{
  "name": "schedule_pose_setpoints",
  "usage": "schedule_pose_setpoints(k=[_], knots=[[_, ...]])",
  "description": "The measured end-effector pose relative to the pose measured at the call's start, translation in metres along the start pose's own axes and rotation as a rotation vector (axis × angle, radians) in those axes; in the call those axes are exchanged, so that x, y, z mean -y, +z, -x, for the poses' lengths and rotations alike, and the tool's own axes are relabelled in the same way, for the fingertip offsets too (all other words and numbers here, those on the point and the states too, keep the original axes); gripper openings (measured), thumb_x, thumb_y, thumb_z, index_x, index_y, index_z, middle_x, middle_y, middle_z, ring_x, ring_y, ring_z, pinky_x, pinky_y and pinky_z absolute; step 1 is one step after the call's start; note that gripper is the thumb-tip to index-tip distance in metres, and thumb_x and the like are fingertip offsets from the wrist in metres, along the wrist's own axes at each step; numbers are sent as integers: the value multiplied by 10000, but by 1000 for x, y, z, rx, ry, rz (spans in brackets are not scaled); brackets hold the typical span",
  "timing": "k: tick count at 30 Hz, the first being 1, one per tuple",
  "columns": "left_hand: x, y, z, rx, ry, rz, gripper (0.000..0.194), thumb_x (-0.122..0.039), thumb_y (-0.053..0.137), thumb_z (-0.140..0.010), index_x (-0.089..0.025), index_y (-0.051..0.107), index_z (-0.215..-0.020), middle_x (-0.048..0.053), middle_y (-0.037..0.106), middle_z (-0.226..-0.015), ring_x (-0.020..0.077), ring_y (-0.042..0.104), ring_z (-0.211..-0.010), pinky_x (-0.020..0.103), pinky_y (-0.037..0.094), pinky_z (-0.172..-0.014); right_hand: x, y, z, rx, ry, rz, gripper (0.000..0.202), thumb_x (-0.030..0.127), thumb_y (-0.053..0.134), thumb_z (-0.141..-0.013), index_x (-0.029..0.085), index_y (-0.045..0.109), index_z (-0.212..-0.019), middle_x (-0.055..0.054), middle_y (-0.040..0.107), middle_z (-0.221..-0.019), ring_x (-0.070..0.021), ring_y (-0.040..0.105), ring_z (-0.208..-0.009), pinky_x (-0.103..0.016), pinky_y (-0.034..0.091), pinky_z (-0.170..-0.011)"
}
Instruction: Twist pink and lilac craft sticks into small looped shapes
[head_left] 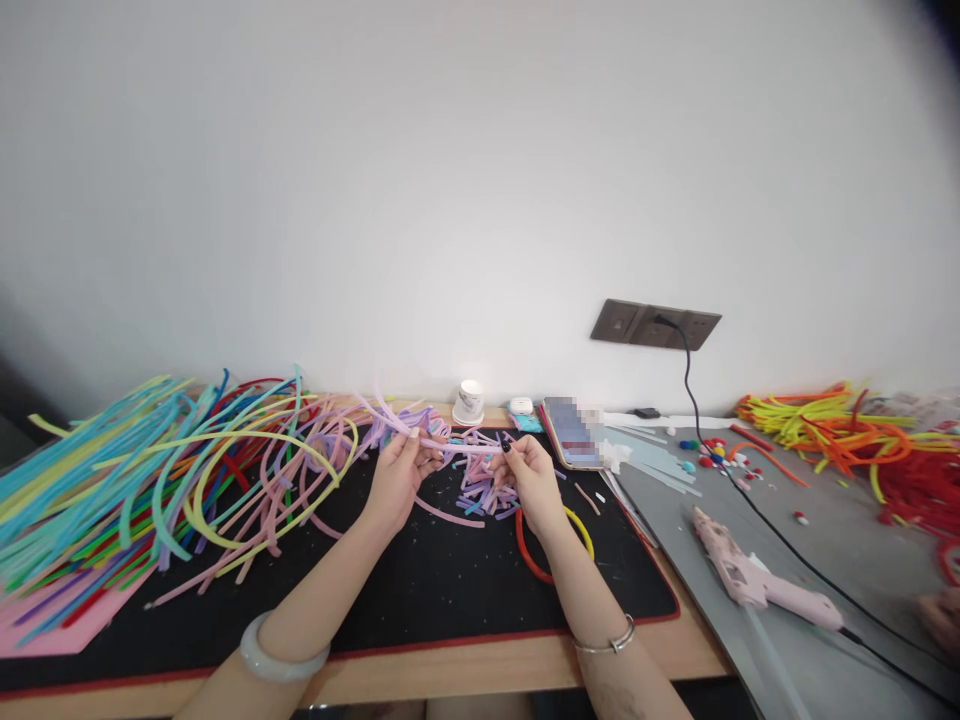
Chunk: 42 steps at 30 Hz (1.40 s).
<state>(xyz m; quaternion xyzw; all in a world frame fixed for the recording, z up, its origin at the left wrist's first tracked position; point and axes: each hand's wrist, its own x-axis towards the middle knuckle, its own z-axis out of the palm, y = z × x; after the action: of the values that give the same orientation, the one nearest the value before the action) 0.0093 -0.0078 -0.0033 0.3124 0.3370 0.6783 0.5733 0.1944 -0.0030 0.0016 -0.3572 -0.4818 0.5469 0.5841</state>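
Pale pink-lilac fuzzy strips (469, 448) are stretched level between my two hands, above a black mat (442, 590). My left hand (400, 470) pinches them at one end, where longer strips run up and to the left past the fingers. The other end is pinched by my right hand (529, 475), thumb and finger together. Behind and below the held strips lies a heap of short purple and pink pieces (480, 490). A red and yellow ring (526, 555) lies on the mat, partly under my right forearm.
Many coloured strips (97, 480) cover the left side. A paper cup (469, 402) and phone (571, 435) stand behind. On the right are a corded pink glue gun (757, 580), pompoms (716, 453), yellow-orange strips (810, 425) and part of another person's hand (941, 615).
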Motion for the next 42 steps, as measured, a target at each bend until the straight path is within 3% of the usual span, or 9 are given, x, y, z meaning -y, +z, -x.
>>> schedule_pose_setpoints(k=[7,15,34,38,42], knots=[[-2,0,0,-29,-1,10,162,-336,637,-806,-184,600,-844,45,676,-790,164,601,-658,321,488,-684,-2,-1,-1,-14,-26,77,311,424,607,-803,219,376,-764,46,617,-575,-87,505,-369,-188,361,-382],[-2,0,-1,-59,5,20,152,-328,633,-809,-182,595,-832,53,690,-834,150,598,-670,298,492,-681,1,0,-1,-18,-27,55,285,383,621,-793,217,392,-765,49,611,-575,-82,508,-385,-193,392,-408],[-2,0,0,-48,2,24,193,-347,676,-770,-190,569,-801,48,699,-811,158,617,-681,321,503,-723,10,-2,0,-23,86,-230,373,344,776,-676,207,440,-760,21,642,-629,-88,551,-452,-187,427,-440],[-1,4,3,10,-38,76,191,-337,685,-773,-180,582,-805,56,706,-842,147,625,-699,304,511,-721,9,5,3,51,144,-329,391,324,796,-645,210,471,-828,39,621,-671,-62,493,-434,-163,364,-382],[2,12,11,82,-105,85,226,-345,711,-751,-166,593,-824,56,705,-867,127,630,-702,277,514,-715,-4,17,11,234,140,-141,397,345,790,-649,210,453,-810,54,583,-610,-73,469,-393,-178,333,-348]])
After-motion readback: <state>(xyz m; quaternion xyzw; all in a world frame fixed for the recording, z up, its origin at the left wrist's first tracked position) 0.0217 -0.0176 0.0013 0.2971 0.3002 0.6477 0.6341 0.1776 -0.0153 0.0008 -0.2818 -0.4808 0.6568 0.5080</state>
